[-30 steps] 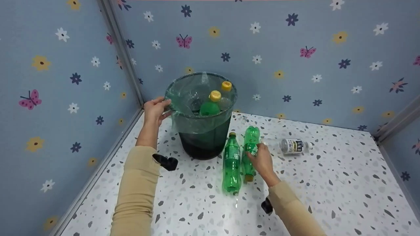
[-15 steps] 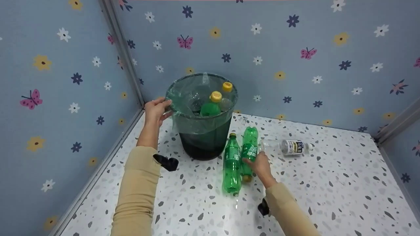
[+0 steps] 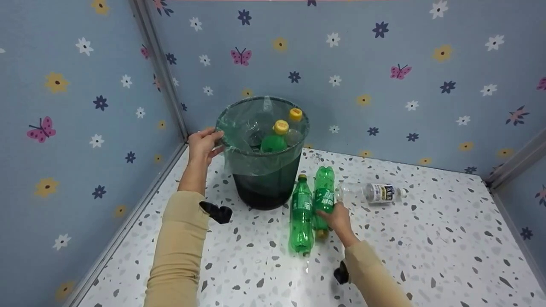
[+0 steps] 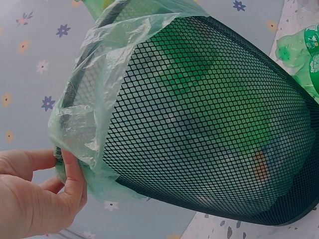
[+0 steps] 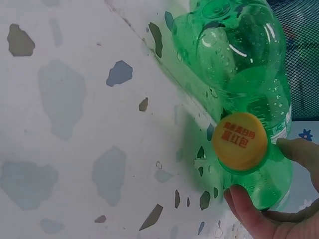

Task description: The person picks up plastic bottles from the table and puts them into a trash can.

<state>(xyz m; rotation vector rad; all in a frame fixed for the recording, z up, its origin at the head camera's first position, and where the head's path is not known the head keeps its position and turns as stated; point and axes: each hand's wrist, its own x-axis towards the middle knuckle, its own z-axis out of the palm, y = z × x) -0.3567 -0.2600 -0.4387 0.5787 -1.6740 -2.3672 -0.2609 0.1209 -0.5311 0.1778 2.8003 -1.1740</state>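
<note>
Green plastic, the held bottle (image 3: 325, 184) lies on its side on the floor, its long axis running away from the person: base towards the far wall, yellow cap (image 5: 240, 141) towards the body. The right hand (image 3: 338, 220) grips it on the cap half, thumb on the left flank and fingers on the right. Whether any part of it is clear of the floor, I cannot tell.

Just to its left, nearly parallel but turned end for end, lies the other green bottle (image 3: 302, 219), cap away and base near; whether the two touch is unclear. To the right of the held bottle, a clear bottle (image 3: 379, 193) lies crosswise, its white cap pointing right.

Beyond the green bottles and to their left stands the mesh bin (image 3: 264, 194), its mouth higher than anything on the floor. So the held bottle is on the right hand's side of the bin, with the left hand (image 3: 203, 143) well apart, across on the rim's left, where thumb and fingers pinch the edge and its pale green liner (image 4: 107, 94). Inside, two yellow-capped bottles (image 3: 275, 138) stick up near the rim's right side.

Outward lie the speckled floor (image 3: 426, 243) and the flowered wall (image 3: 362, 47) behind.
</note>
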